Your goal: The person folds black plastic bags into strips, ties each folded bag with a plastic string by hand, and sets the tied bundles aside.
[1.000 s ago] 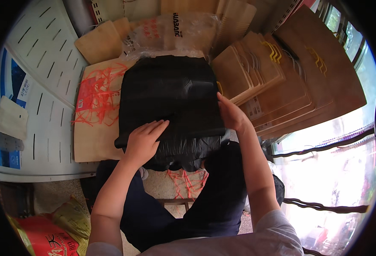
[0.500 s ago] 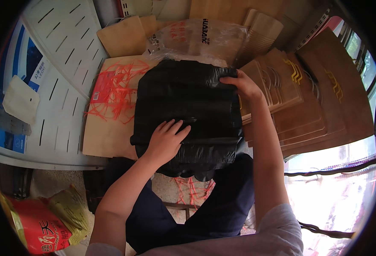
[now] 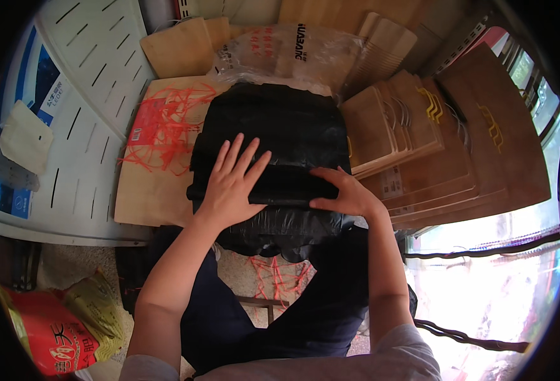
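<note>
A stack of black plastic bags (image 3: 280, 120) lies in front of me, with a fold running across its middle and a ruffled near edge hanging towards my lap. My left hand (image 3: 232, 187) rests flat on the left part of the plastic, fingers spread. At the right end of the fold is my right hand (image 3: 350, 193), its thumb on the near side and its fingers on the far side, gripping the black plastic between them. The undersides of the fingers are hidden.
A pale wooden board (image 3: 156, 197) with tangled red plastic string (image 3: 178, 120) lies to the left. Wooden boards with handles (image 3: 413, 140) lean at the right. Clear plastic wrap (image 3: 280, 54) lies behind the bags. A red and yellow sack (image 3: 57, 324) stands lower left.
My right hand has come down from the far right corner of the bags to the fold's right end. My left hand has moved slightly farther away and spread its fingers.
</note>
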A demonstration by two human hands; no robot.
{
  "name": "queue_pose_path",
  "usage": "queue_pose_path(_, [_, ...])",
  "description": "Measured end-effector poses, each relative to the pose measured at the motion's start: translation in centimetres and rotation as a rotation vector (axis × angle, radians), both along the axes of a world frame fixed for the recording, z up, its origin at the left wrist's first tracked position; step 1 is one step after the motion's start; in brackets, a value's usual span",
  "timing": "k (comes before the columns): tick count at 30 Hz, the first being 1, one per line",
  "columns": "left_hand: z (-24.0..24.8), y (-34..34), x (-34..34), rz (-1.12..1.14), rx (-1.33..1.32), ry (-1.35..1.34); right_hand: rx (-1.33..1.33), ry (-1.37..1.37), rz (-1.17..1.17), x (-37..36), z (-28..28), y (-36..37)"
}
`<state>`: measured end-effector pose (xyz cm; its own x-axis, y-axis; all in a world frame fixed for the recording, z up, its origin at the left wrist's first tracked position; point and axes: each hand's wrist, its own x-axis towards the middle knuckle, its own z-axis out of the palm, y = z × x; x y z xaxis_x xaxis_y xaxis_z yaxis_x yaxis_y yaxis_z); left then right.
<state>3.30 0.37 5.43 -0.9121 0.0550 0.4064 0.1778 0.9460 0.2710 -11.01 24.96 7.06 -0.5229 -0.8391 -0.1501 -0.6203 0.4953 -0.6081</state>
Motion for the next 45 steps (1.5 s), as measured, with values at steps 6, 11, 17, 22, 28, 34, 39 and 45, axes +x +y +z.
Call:
queue_pose_path(6, [-1.7,-2.5,0.2,0.087,0.000,-0.261,-0.028,0.098,0.055,0.2,-1.6,1.7])
queue_pose_path(11, [-1.2,-6.4,1.3,0.039,0.250,-0.307,-0.101,-0.004,0.023,-1.1,-1.0,2.1])
queue_pose_path(17, [-0.5,-10.5,0.7,0.085,0.795,-0.406,-0.179,-0.366,-0.455,-2.9,-1.1,1.9])
queue_pose_path(22, [-3.7,-10.9,-2.1,0.328,0.900,-0.382,-0.505,-0.432,-0.565,-4.3,-4.9,0.8])
queue_pose_path(28, [-5.6,-9.9,-2.6,0.447,0.603,-0.099,-0.379,0.180,-0.640,-4.9,-8.3,-0.7])
queue_pose_path(34, [-4.3,-6.6,-3.7,0.270,-0.159,0.052,-0.368,0.395,-0.544,-5.2,-8.4,-1.3])
queue_pose_path(39, [-5.0,-5.1,-4.8,0.216,0.013,-0.008,-0.058,0.417,-0.622,-3.7,-6.1,-2.7])
queue_pose_path(45, [-3.9,-5.0,-4.2,0.232,0.021,-0.071,-0.290,0.731,-0.152,-1.2,-4.1,-6.7])
